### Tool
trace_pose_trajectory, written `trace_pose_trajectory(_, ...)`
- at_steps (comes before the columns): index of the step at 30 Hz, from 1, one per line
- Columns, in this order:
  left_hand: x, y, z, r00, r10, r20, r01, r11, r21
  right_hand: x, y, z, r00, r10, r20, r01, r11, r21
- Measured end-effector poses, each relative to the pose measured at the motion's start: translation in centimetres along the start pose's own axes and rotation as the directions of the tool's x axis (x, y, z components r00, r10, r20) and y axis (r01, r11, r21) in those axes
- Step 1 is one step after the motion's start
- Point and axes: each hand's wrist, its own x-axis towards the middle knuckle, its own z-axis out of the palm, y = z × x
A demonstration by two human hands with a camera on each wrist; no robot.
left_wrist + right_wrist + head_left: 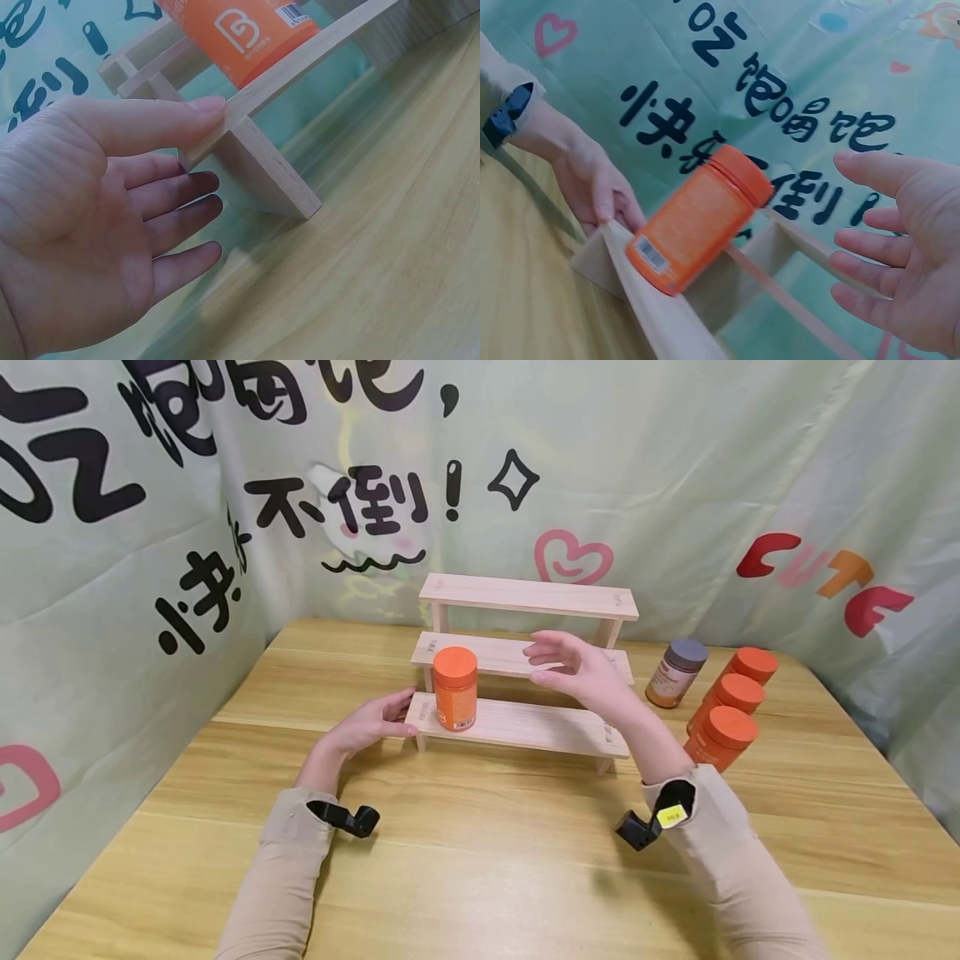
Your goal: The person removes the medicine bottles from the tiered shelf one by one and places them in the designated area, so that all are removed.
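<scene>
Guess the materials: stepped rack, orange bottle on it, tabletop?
Rack: pale unfinished wood, going by the visible grain, raw cut edges and matte look. Orange bottle: likely plastic, smooth with a ribbed screw cap and a printed label carrying a barcode. Tabletop: wood or wood-look laminate; yellowish grain with a slight sheen, can't tell which.

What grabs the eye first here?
The orange lidded bottle standing alone on the lowest step of the three-tier pale wooden rack at the table's centre. The left hand touches that step's left end with straight fingers, while the right hand hovers open above the rack, holding nothing. To the right stand three more orange bottles and one grey-lidded brown bottle.
</scene>
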Motion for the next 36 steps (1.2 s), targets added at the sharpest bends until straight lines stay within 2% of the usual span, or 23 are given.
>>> trace_pose_trajectory(5,-0.1,0.0,0.0,1.000,-0.004,0.004,0.004,1.000,-0.003,1.0,-0.1,2.0,1.000,-0.003,0.023,0.002,0.999,0.046)
trace_pose_trajectory(15,0.1,-0.1,0.0,1.000,0.002,-0.004,-0.001,1.000,0.031,2.8,0.1,5.0,0.999,0.014,0.036,-0.015,0.999,0.039)
trace_pose_trajectory(23,-0.2,0.2,-0.2,0.999,0.017,-0.027,-0.015,0.997,0.079,3.5,-0.3,6.5,1.000,-0.010,0.027,0.009,1.000,0.025)
trace_pose_trajectory(36,-0.4,0.0,-0.3,0.998,0.047,0.030,-0.048,0.998,0.048,4.2,0.1,7.9,1.000,0.013,0.020,-0.012,1.000,-0.015)
